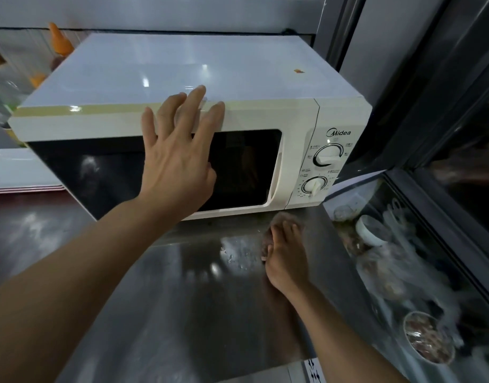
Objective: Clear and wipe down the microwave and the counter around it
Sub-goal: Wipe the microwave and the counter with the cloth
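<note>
Microwave (182, 87) lies crosswise, door facing the person; left hand (179, 150) flat on it.

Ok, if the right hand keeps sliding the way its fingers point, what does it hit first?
Probably the microwave: the right hand presses a cloth on the steel counter, fingers aimed at the bottom front edge below the door. Depth is unclear.

Left hand (179, 158) is flat with fingers spread against the dark glass door of the cream Midea microwave (298, 117), fingertips on its top edge. Right hand (286, 255) presses a brownish cloth (286, 218) (blurry) onto the wet stainless steel counter (154, 299) just in front.
</note>
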Tool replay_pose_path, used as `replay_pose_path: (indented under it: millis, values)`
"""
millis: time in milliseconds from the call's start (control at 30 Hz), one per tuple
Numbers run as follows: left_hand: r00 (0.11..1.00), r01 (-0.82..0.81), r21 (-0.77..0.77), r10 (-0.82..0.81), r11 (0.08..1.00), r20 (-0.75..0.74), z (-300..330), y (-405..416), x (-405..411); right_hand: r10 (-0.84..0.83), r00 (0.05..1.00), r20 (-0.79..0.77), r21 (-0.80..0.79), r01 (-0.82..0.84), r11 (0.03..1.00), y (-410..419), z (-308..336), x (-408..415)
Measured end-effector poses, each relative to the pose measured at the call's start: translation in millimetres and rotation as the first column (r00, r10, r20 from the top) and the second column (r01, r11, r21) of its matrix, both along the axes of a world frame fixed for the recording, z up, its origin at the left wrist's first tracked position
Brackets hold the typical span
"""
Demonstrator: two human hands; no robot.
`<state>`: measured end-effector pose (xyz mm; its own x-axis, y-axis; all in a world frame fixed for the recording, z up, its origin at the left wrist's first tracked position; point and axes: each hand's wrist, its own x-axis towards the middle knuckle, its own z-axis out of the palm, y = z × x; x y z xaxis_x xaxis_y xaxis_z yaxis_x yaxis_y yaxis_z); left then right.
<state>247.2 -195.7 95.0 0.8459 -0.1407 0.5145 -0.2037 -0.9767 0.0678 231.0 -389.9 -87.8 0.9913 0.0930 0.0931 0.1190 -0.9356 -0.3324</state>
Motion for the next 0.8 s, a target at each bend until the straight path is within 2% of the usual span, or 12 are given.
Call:
replay_pose_path:
  millis: [133, 233, 300, 400, 500, 633, 700, 800]
  values:
    - [0.999, -0.031, 0.052, 0.032, 0.998, -0.019, -4.6, 2.1, -0.5, 0.105, 0.994, 0.037, 0.0, -0.105, 0.994, 14.6, -2.0, 28.1]
    - [0.999, -0.029, 0.076, 0.03, 0.997, -0.012, -3.3, 3.8, -1.8, 0.172, 0.983, 0.063, 0.091, -0.178, 0.98, 35.5, -1.4, 24.8]
    - [1.0, -0.02, 0.074, 0.022, 0.997, -0.02, -1.5, 4.3, -3.0, 0.291, 0.951, 0.103, 0.168, -0.305, 0.938, 54.5, -1.3, 13.5]
    - [0.999, 0.014, 0.054, -0.012, 0.998, -0.031, 2.2, 7.2, -6.8, 0.467, 0.881, 0.076, 0.196, -0.473, 0.859, 72.6, -3.3, -4.6]
    - [0.999, 0.044, 0.029, -0.043, 0.999, -0.027, 6.5, 16.7, -13.0, 0.447, 0.89, 0.09, 0.232, -0.455, 0.86, 65.6, -3.5, -4.0]
    - [0.995, -0.087, 0.062, 0.09, 0.994, -0.037, 10.7, 43.4, -21.3, 0.29, 0.956, 0.039, 0.191, -0.292, 0.937, 60.3, -2.7, 17.8]
    - [0.989, -0.128, 0.077, 0.133, 0.989, -0.066, 11.7, 57.3, -24.7, 0.339, 0.941, -0.003, 0.167, -0.334, 0.928, 73.7, -3.7, 26.8]
    - [0.985, -0.133, 0.093, 0.142, 0.987, -0.101, 11.2, 67.0, -27.2, 0.462, 0.886, -0.033, 0.274, -0.436, 0.857, 100.7, -3.8, 25.4]
